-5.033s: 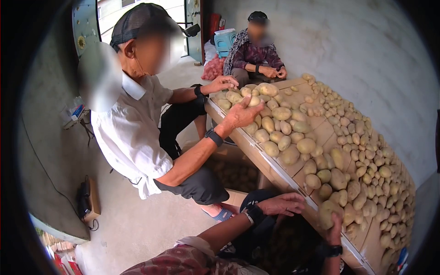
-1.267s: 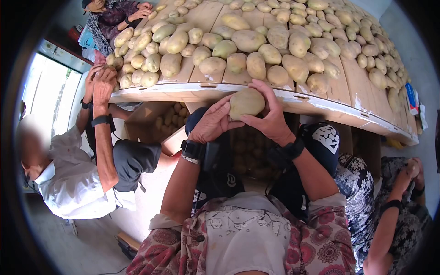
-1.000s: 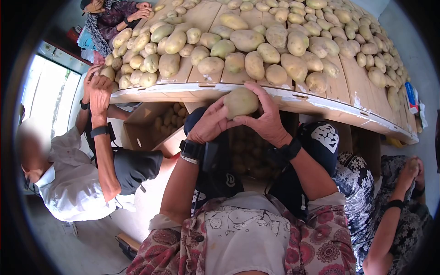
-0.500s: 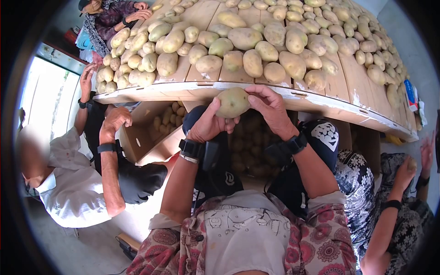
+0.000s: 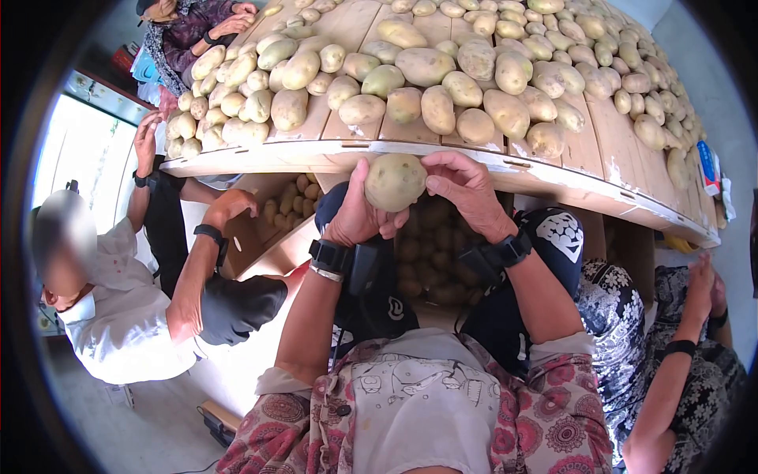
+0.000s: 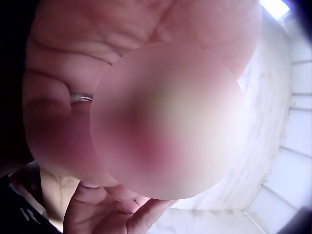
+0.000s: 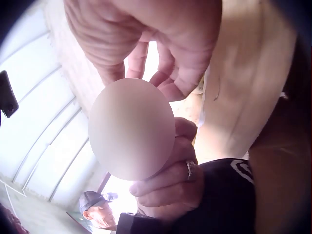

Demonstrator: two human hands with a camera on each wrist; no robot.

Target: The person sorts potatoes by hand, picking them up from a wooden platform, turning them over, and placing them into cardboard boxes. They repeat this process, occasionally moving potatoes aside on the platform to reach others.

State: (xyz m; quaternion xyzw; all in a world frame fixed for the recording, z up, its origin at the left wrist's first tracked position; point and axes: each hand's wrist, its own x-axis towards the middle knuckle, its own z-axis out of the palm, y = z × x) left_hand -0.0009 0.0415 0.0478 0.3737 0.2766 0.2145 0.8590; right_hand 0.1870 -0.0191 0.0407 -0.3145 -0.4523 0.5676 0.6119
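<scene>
In the head view, a large pale potato (image 5: 395, 182) is held up in front of the table's near edge, with small dark eyes on its skin. My left hand (image 5: 351, 212) grips it from the left and below, thumb up its side and fingers curled underneath. My right hand (image 5: 471, 196) has its thumb and forefinger on the potato's right edge, the other fingers bent behind. Both wrist views show the hands around a blurred round patch that hides the potato, and a ring (image 7: 190, 170) on a left finger.
Many potatoes (image 5: 426, 66) lie spread over the plank table (image 5: 592, 130). Below it, more potatoes (image 5: 430, 257) sit between my knees, and a cardboard box (image 5: 272, 253) stands to the left. A person in white (image 5: 130, 332) sits left, another in floral (image 5: 679, 387) right, a third far left.
Five seconds ago my right hand was at a potato on the table. Since then both hands have cupped a potato, turned it and shifted it left; my right fingers have moved to its right edge.
</scene>
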